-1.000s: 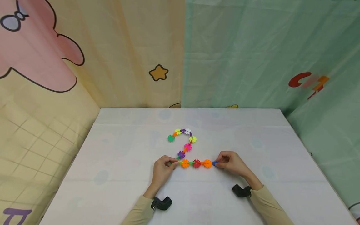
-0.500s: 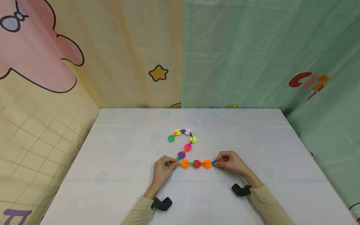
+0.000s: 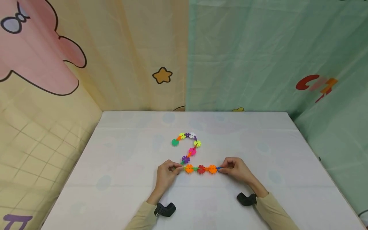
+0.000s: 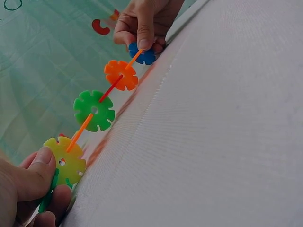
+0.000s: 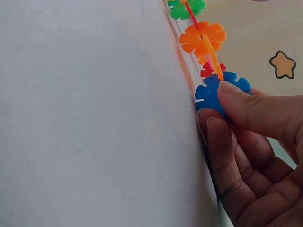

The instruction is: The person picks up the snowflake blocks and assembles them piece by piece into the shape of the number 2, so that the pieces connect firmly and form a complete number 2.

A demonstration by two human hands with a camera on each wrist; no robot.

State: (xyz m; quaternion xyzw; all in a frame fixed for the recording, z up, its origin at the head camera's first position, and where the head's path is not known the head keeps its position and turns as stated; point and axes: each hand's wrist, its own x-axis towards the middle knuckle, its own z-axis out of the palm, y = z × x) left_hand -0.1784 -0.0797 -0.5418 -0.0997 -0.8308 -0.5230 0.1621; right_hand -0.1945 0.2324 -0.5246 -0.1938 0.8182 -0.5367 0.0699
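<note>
A chain of notched plastic snowflake discs lies on the table in the shape of a 2, its green end disc at the upper left. My left hand pinches the yellow disc at the chain's lower left corner, thumb on top. At the right end of the bottom row, the blue disc is pinched between thumb and fingers of my right hand. Between the hands run an orange disc, a red disc and another orange disc, joined by discs set on edge.
A white cloth with faint spots covers the table. Patterned curtains hang behind it and at both sides. A black wrist camera sits on the left wrist, and another black camera on the right.
My right hand has shifted slightly and turned the blue disc, which now shows more edge-on in the head view. The left hand and the rest of the chain look the same.
</note>
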